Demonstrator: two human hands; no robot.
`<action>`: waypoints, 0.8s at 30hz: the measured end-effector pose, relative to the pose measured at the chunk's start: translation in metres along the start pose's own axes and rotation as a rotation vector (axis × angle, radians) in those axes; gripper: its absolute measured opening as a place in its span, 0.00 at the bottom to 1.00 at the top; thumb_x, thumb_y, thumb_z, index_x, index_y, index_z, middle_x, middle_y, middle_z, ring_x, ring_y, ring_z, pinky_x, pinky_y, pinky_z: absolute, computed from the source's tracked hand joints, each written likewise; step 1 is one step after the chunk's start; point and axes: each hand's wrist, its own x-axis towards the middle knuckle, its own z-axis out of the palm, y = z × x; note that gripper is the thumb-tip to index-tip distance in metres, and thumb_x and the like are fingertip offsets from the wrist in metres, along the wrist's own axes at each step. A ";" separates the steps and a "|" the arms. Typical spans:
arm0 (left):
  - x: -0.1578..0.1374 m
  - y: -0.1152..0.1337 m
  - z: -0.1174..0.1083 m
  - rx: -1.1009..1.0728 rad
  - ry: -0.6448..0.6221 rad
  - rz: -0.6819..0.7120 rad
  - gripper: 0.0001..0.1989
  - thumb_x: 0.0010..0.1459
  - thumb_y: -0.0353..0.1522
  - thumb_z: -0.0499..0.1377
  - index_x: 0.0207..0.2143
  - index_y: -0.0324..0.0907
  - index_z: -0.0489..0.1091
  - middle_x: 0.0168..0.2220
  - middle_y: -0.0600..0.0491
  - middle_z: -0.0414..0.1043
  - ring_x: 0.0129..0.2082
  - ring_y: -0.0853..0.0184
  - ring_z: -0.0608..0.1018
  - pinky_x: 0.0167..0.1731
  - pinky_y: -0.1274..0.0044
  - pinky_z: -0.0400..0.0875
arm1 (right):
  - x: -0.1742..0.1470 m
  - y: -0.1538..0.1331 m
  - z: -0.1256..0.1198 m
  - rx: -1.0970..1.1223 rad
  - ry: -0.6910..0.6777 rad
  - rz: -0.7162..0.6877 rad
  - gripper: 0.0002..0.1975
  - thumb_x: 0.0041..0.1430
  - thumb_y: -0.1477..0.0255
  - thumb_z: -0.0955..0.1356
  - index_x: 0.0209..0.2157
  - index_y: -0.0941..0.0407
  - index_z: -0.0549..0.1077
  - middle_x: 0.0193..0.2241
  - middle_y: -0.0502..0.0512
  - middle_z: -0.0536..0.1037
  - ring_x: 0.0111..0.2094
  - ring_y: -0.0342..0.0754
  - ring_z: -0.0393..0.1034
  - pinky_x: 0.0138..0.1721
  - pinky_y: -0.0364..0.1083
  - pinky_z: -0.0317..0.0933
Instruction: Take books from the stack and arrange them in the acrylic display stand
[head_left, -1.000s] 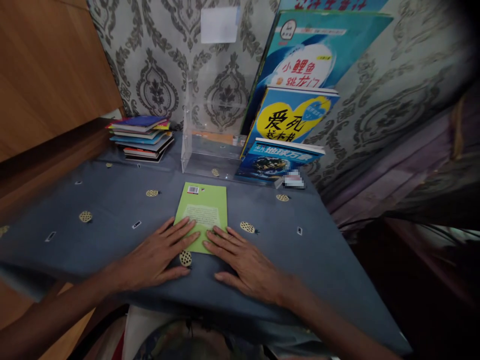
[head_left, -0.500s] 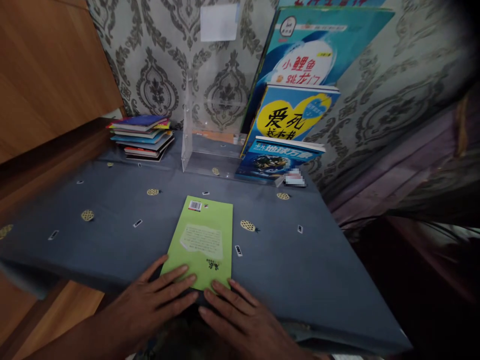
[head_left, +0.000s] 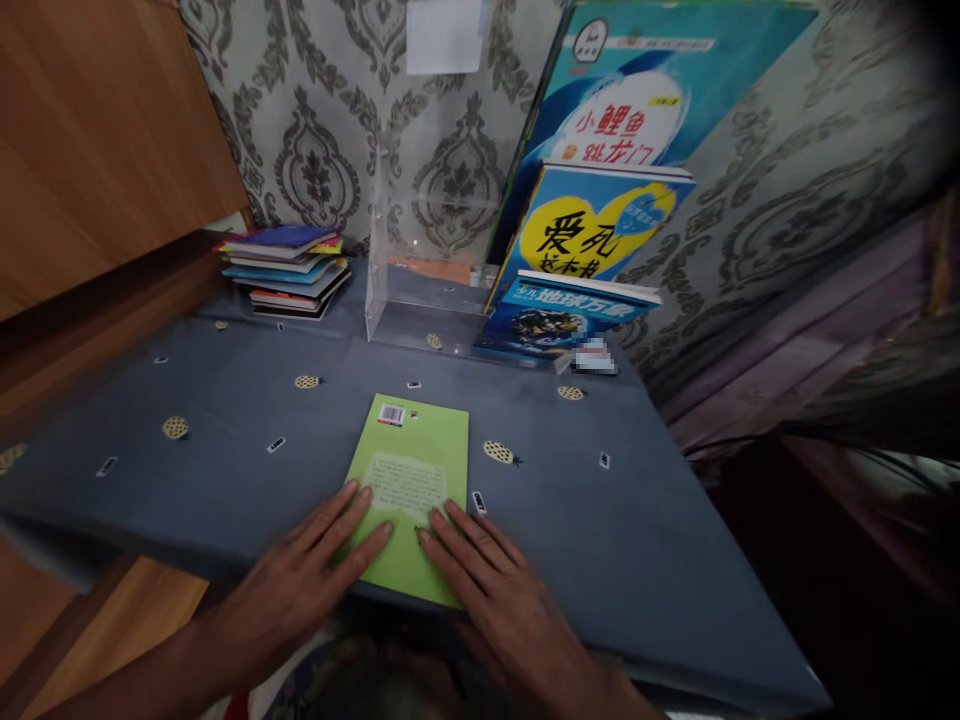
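A thin green book (head_left: 415, 466) lies back cover up, barcode at its far edge, on the blue-grey tablecloth (head_left: 225, 470) at the table's near edge. My left hand (head_left: 307, 575) rests flat on the book's near left part, fingers spread. My right hand (head_left: 491, 580) lies flat on its near right part, fingers spread too. Both hands press on the cover and neither grips it. The book's near edge reaches the table's front edge.
A clear acrylic book stand (head_left: 420, 260) stands at the back, with three blue books (head_left: 592, 230) leaning against the patterned wall to its right. A stack of thin books (head_left: 285, 270) lies at the back left. A wooden panel (head_left: 97, 130) borders the left.
The green book slid toward me from mid-table to the front edge. My hands first drew back to its near edge, then moved forward onto the cover.
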 end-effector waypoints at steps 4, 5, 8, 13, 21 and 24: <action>-0.012 0.005 -0.004 0.010 0.134 0.087 0.36 0.62 0.17 0.45 0.71 0.42 0.48 0.70 0.44 0.53 0.70 0.54 0.57 0.60 0.67 0.69 | -0.016 -0.005 0.004 -0.009 0.061 -0.080 0.28 0.66 0.79 0.60 0.67 0.56 0.61 0.63 0.57 0.68 0.66 0.55 0.59 0.58 0.57 0.67; -0.015 0.005 -0.006 0.002 0.145 0.118 0.33 0.65 0.19 0.45 0.71 0.41 0.50 0.69 0.45 0.56 0.69 0.56 0.59 0.61 0.68 0.68 | -0.019 -0.005 0.005 0.002 0.071 -0.097 0.27 0.68 0.78 0.60 0.67 0.55 0.61 0.62 0.57 0.70 0.65 0.55 0.61 0.57 0.56 0.68; -0.019 0.003 -0.015 -0.035 0.138 0.180 0.28 0.69 0.24 0.46 0.70 0.42 0.53 0.64 0.49 0.66 0.66 0.61 0.66 0.65 0.68 0.63 | -0.024 -0.007 0.001 0.073 0.115 -0.152 0.27 0.69 0.75 0.61 0.68 0.55 0.59 0.58 0.57 0.75 0.61 0.53 0.67 0.53 0.54 0.70; -0.005 -0.015 -0.040 -0.229 0.162 0.158 0.29 0.71 0.32 0.51 0.71 0.51 0.48 0.57 0.53 0.74 0.58 0.61 0.74 0.66 0.62 0.61 | -0.006 0.002 -0.030 0.266 0.190 -0.155 0.34 0.67 0.81 0.62 0.71 0.53 0.50 0.54 0.58 0.79 0.56 0.51 0.72 0.52 0.52 0.72; 0.087 -0.046 -0.058 -0.976 0.518 -0.394 0.21 0.66 0.50 0.54 0.45 0.46 0.77 0.42 0.51 0.81 0.45 0.59 0.80 0.49 0.68 0.74 | 0.060 0.057 -0.044 0.508 0.512 0.207 0.13 0.67 0.65 0.65 0.48 0.50 0.79 0.40 0.55 0.83 0.40 0.53 0.78 0.43 0.53 0.72; 0.134 -0.058 -0.039 -1.272 0.661 -0.557 0.28 0.60 0.57 0.56 0.36 0.42 0.78 0.37 0.49 0.81 0.42 0.59 0.80 0.45 0.70 0.74 | 0.088 0.079 -0.036 0.689 0.589 0.369 0.15 0.64 0.59 0.67 0.42 0.54 0.80 0.35 0.55 0.82 0.36 0.53 0.76 0.38 0.51 0.71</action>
